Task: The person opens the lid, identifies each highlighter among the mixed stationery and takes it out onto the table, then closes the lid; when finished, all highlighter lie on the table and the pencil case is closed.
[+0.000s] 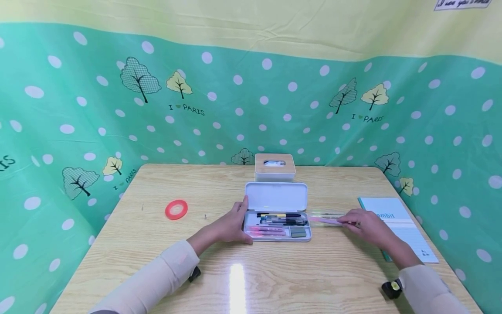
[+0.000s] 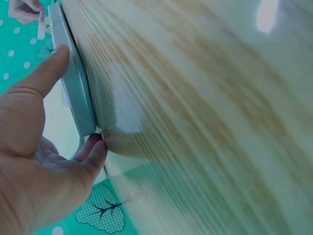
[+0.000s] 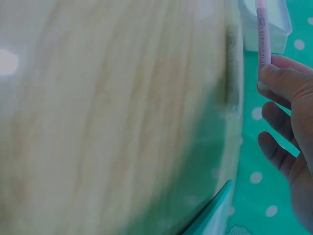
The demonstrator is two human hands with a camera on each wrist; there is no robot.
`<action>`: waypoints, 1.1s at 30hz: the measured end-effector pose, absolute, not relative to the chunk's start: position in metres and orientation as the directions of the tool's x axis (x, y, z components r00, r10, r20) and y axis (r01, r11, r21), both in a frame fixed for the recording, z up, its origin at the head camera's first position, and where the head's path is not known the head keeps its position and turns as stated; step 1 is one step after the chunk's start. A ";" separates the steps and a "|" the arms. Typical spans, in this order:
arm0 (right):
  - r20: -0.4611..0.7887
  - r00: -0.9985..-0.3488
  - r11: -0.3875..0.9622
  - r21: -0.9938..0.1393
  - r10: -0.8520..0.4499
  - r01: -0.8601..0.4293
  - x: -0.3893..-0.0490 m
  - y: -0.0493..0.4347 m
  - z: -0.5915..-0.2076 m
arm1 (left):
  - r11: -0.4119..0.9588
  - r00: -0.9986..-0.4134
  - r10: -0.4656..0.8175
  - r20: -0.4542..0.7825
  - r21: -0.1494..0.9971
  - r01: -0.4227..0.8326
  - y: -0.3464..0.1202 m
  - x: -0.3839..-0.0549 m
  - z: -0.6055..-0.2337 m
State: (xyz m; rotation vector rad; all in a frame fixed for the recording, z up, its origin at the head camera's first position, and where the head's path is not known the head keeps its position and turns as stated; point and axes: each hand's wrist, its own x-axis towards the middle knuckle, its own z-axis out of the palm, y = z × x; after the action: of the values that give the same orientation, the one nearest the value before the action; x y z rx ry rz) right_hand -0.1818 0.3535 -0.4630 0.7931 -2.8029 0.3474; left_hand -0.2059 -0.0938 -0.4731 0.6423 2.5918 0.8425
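A white pencil case (image 1: 276, 239) lies with its lid raised on the table. Inside are several dark pens (image 1: 282, 220), pink pens (image 1: 268, 230) and a grey eraser (image 1: 298, 232). My left hand (image 1: 233, 223) grips the case's left end, thumb at the front wall and fingers round the back corner, as the left wrist view (image 2: 51, 142) shows. Between thumb and forefinger, my right hand (image 1: 364, 224) pinches a pale pink pen (image 3: 263, 41), its other fingers loosely bent. The pen points toward the case's right end, above a flat transparent sleeve (image 1: 325, 214) on the table.
Behind the case stands a tissue box (image 1: 275, 174) with a wooden top. A notebook (image 1: 408, 231) lies at the right, partly under my right forearm in view. To the left is a red tape roll (image 1: 176, 209). A green patterned curtain (image 1: 251, 96) surrounds the table.
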 end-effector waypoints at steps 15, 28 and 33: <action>0.183 -0.874 0.854 -0.197 -0.450 -0.481 -0.180 0.367 -0.477 | 0.712 -0.842 0.517 -0.151 0.622 0.326 -0.094 -0.207 -0.475; 0.163 -0.902 0.885 -0.188 -0.400 -0.426 -0.182 0.360 -0.478 | 0.713 -0.840 0.520 -0.153 0.619 0.329 -0.094 -0.207 -0.476; 0.165 -0.910 0.894 -0.187 -0.381 -0.408 -0.183 0.358 -0.477 | 0.714 -0.839 0.522 -0.153 0.617 0.332 -0.094 -0.207 -0.477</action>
State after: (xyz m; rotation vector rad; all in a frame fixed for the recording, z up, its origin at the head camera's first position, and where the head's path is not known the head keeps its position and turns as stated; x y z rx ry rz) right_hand -0.1829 0.3583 -0.4765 0.6147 -2.9358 0.3296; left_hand -0.2075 -0.0941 -0.4767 0.6691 2.6043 0.8488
